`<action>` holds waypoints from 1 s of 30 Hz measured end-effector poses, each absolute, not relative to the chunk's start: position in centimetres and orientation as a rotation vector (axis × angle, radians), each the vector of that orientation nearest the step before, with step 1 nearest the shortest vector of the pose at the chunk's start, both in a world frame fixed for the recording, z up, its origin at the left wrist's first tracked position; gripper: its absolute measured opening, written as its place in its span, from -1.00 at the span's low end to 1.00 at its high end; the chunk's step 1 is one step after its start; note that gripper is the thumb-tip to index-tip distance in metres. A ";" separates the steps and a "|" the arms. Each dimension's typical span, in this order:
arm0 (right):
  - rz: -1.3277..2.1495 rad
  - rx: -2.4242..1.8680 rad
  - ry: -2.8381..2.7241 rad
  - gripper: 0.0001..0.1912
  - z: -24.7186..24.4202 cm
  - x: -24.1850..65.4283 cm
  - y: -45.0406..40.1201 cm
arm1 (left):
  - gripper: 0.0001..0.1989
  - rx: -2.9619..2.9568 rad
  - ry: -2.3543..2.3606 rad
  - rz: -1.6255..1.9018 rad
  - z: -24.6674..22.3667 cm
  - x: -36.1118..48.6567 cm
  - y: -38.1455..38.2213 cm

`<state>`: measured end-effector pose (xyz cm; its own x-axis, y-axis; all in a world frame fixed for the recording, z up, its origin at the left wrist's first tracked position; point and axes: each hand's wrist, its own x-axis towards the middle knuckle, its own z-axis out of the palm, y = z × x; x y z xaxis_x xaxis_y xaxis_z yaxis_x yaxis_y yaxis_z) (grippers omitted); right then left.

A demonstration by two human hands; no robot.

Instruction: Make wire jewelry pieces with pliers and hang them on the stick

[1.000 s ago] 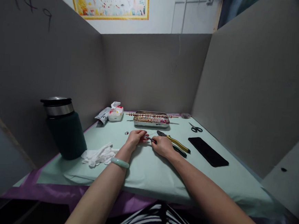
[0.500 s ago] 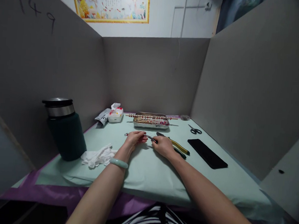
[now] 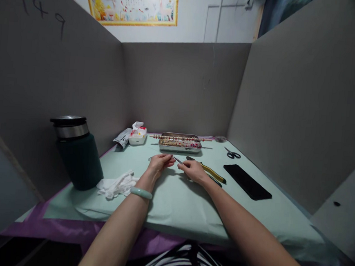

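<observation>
My left hand (image 3: 161,162), with a pale green bangle on its wrist, is closed in a pinch above the cloth. It holds a thin beaded strand (image 3: 150,159), whose end pokes out to its left; the rest is hidden by the fingers. My right hand (image 3: 193,170) is closed round slim metal tweezers (image 3: 178,160), their tip close to the left fingertips. Whether the tip touches the strand is too small to tell. Just beyond and beside my right hand lie pliers with yellow and dark handles (image 3: 213,172), partly covered by it.
A metal tray (image 3: 180,148) of small beads stands at the back, beaded sticks (image 3: 207,140) across it. Scissors (image 3: 232,154) and a black phone-like slab (image 3: 246,182) lie right. Left are a dark bottle (image 3: 79,158), crumpled tissue (image 3: 116,185) and a tissue pack (image 3: 138,135). Grey partitions enclose the table.
My right hand has shifted slightly, and the tweezers now point more steeply up toward my left fingertips. Less of the strand shows left of my left hand. The view moved a little.
</observation>
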<state>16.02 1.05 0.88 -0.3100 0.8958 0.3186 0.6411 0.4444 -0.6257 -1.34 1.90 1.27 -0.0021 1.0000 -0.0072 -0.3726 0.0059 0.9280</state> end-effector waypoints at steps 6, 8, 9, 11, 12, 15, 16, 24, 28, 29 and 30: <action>0.612 -1.269 -2.078 -0.54 0.8 15.9 1.0 | -0.87 0.949 0.922 1.440 1.4 -1.3 1.6; 0.613 -1.285 -2.071 -0.54 0.8 15.9 0.9 | -0.85 0.969 0.924 1.446 1.4 -1.2 1.5; 0.613 -1.290 -2.067 -0.55 0.8 15.8 0.9 | -0.84 0.976 0.925 1.446 1.5 -1.2 1.4; 0.621 -1.298 -2.062 -0.56 0.9 15.9 0.9 | -0.82 0.988 0.928 1.442 1.6 -1.1 1.3; 0.629 -1.304 -2.060 -0.57 1.0 15.9 0.9 | -0.81 0.994 0.931 1.440 1.6 -1.1 1.3; 0.645 -1.333 -2.046 -0.57 1.0 15.9 1.0 | -0.80 1.008 0.939 1.429 1.7 -1.1 1.2; 0.646 -1.340 -2.042 -0.57 1.0 15.9 1.0 | -0.80 1.016 0.941 1.424 1.7 -1.1 1.2; 0.646 -1.389 -2.018 -0.60 1.0 15.6 1.2 | -0.78 1.115 1.007 1.463 1.7 -0.5 1.3; 0.670 -1.399 -2.016 -0.60 0.9 15.6 1.4 | -0.80 1.087 1.009 1.471 1.7 -0.5 1.4; 0.678 -1.399 -2.016 -0.60 0.9 15.6 1.4 | -0.81 1.077 1.009 1.474 1.6 -0.5 1.5; 0.687 -1.399 -2.014 -0.60 0.9 15.6 1.5 | -0.81 1.071 1.006 1.475 1.6 -0.5 1.5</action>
